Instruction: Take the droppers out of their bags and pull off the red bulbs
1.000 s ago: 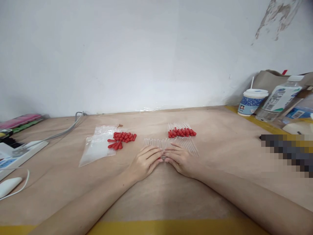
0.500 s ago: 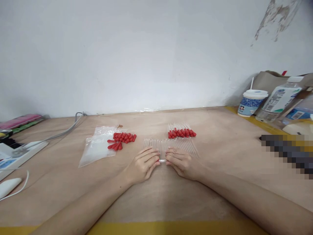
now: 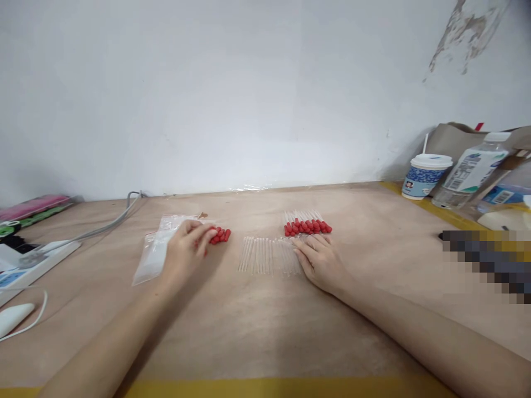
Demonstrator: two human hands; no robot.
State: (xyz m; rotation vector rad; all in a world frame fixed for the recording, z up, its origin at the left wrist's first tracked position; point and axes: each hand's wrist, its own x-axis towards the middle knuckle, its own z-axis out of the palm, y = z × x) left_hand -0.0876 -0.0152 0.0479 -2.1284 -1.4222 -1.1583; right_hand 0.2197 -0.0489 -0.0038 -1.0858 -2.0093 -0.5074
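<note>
My left hand point(image 3: 186, 246) is over the pile of red rubber dropper bulbs point(image 3: 222, 236), thumb and fingers pinched together with a red bulb showing at their tips. The hand covers part of the pile. My right hand point(image 3: 321, 260) lies with its fingers stretched over a row of clear glass tubes point(image 3: 259, 257), hiding the row's right part. Just beyond its fingertips lies a row of assembled droppers point(image 3: 307, 225), red bulbs toward me and clear tubes pointing to the wall.
Clear plastic zip bags point(image 3: 151, 257) lie by my left hand. A power strip point(image 3: 50, 260) with a grey cable is far left, above a white mouse-like object point(image 3: 15, 318). At right stand a paper cup point(image 3: 425, 177) and a plastic bottle point(image 3: 468, 174). A pixelated dark object point(image 3: 489, 265) lies nearer.
My hands have come apart from the glass tube they held together. The left has moved left to the red bulbs; the right has shifted slightly, by the droppers' bulbs.
</note>
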